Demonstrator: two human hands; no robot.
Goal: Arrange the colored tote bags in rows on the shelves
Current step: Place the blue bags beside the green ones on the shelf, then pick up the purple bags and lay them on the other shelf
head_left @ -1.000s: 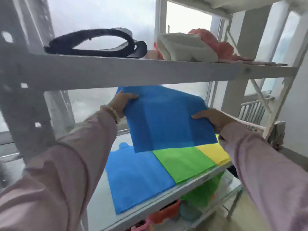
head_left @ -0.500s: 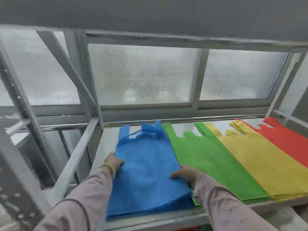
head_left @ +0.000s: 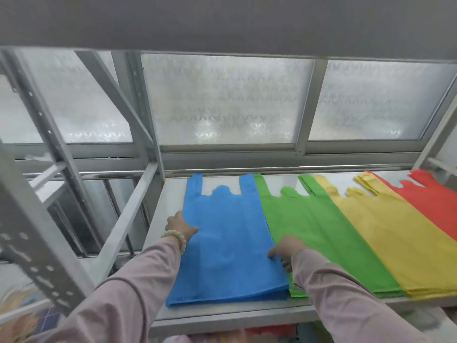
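Note:
A stack of blue tote bags lies flat on the grey shelf, handles toward the window. To its right lie green bags, then yellow bags, then red bags, side by side in one row. My left hand rests at the blue stack's left edge, fingers on the fabric. My right hand presses on the blue stack's right edge where it meets the green bags, fingers curled over the edge.
The underside of the upper shelf hangs low across the top. Slanted metal braces and a perforated upright stand at the left. A frosted window lies right behind the shelf. Colored items show on the level below.
The blue bag, held in the air a second ago, now lies flat on the blue stack with its handles straightened out. Both hands moved to its side edges.

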